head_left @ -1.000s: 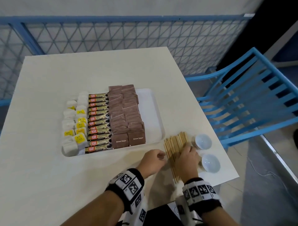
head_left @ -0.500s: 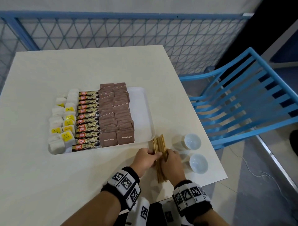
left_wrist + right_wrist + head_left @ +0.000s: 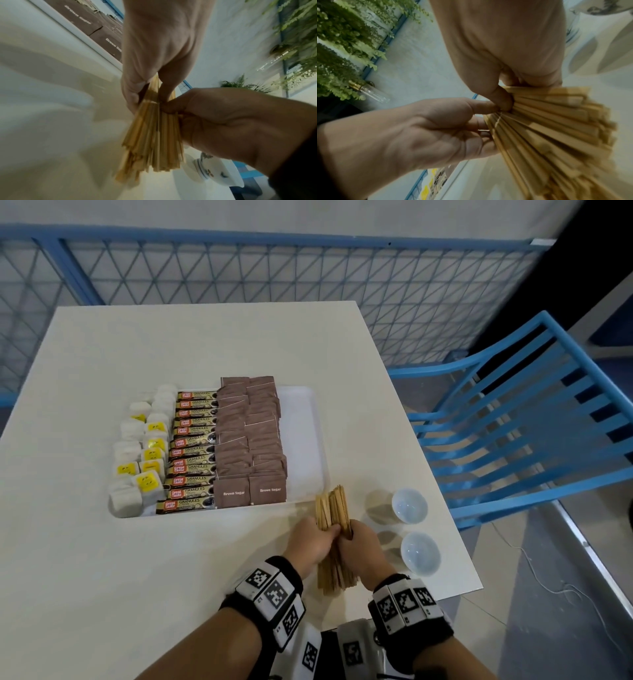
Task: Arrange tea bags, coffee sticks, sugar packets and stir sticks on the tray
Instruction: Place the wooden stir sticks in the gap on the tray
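A bundle of wooden stir sticks (image 3: 334, 510) is held between both hands just off the tray's near right corner, lifted off the table. My left hand (image 3: 313, 539) grips it from the left and my right hand (image 3: 359, 544) from the right, thumbs meeting on top. The wrist views show the stir sticks (image 3: 154, 135) (image 3: 547, 128) fanning out below the fingers. The white tray (image 3: 303, 433) holds white tea bags (image 3: 144, 460) at the left, coffee sticks (image 3: 191, 453) beside them and brown sugar packets (image 3: 251, 440) in two rows; its right strip is bare.
Two small white bowls (image 3: 409, 505) (image 3: 420, 553) stand on the table right of my hands, near its right edge. A blue slatted chair (image 3: 524, 419) stands beyond that edge. A blue mesh fence (image 3: 274, 268) runs behind the table.
The sticks lay spread flat on the table under my right hand; both hands have since gathered them into a tight bundle and raised it.
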### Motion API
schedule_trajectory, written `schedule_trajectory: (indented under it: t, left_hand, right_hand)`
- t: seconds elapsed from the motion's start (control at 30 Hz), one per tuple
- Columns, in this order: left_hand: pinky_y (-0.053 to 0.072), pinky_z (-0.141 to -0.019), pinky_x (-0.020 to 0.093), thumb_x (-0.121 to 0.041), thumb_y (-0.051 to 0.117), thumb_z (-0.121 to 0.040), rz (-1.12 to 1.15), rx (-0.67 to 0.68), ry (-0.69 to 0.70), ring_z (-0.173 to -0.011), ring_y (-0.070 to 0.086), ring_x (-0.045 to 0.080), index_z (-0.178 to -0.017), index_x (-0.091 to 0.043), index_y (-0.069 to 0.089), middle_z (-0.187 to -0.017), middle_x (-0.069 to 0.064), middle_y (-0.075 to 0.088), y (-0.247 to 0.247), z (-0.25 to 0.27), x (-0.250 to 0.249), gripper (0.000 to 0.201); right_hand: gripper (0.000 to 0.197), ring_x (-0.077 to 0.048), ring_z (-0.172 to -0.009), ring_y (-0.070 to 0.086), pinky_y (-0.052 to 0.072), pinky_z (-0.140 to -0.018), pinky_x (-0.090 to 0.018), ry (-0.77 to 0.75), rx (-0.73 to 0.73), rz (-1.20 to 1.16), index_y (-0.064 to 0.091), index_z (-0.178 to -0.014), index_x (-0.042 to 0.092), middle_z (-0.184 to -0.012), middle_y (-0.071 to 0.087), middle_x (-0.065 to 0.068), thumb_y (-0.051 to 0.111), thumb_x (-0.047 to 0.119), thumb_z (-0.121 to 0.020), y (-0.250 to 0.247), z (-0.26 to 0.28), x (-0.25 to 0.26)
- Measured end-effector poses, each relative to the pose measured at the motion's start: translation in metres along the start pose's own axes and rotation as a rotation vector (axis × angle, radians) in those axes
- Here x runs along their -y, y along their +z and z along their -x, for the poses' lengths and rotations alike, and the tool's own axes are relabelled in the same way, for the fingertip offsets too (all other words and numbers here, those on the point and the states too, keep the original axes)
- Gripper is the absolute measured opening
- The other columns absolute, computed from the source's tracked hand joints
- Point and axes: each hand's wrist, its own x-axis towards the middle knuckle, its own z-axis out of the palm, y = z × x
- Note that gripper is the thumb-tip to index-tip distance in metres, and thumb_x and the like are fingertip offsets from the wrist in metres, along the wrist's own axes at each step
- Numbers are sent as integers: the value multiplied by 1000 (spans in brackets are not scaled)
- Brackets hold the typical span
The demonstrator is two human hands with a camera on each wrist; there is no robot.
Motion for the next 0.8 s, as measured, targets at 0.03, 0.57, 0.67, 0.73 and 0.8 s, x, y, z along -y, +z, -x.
schedule_trajectory:
  t: [0.03, 0.57, 0.67, 0.73, 0.8]
  left_hand:
    - [47, -83, 28, -24, 56, -93, 10, -7, 0, -103, 60, 24, -119, -6, 58, -113, 10, 65, 0, 0, 0, 31]
    - [44, -86, 25, -20, 50, -96, 21, 31, -27, -111, 55, 21, -132, -7, 48, -125, 10, 58, -10, 4, -1, 39]
    - [43, -83, 24, -21, 48, -97, -3, 15, -9, -105, 54, 18, -132, -8, 47, -125, 8, 58, -11, 6, 0, 38]
    - [43, -85, 24, -20, 46, -97, -17, 14, -5, -113, 54, 21, -133, -9, 46, -127, 8, 56, -12, 6, 0, 37]
    - [42, -86, 25, -19, 45, -98, -21, 17, 0, -115, 53, 22, -132, -9, 46, -127, 8, 56, -14, 7, 0, 36]
  right_hand:
    - [20, -24, -89, 62, 54, -81, -37, 5, 9, -14, 56, -102, 4, -96, 64, -12, 41, 11, -92, 0, 0, 2]
    - [22, -24, -99, 62, 53, -89, -40, 90, 110, -339, 53, -112, 7, -106, 64, -12, 43, 9, -92, 9, -5, -3]
    - [23, -24, -101, 62, 52, -91, -41, 90, 121, -397, 52, -115, 9, -109, 64, -11, 45, 9, -93, 9, -6, -2]
    - [25, -24, -103, 62, 52, -93, -42, 86, 143, -406, 52, -117, 9, -111, 64, -11, 44, 9, -93, 9, -6, -1]
    - [27, -24, -104, 62, 52, -93, -42, 90, 164, -425, 51, -119, 9, -112, 64, -10, 43, 9, -93, 12, -8, -1]
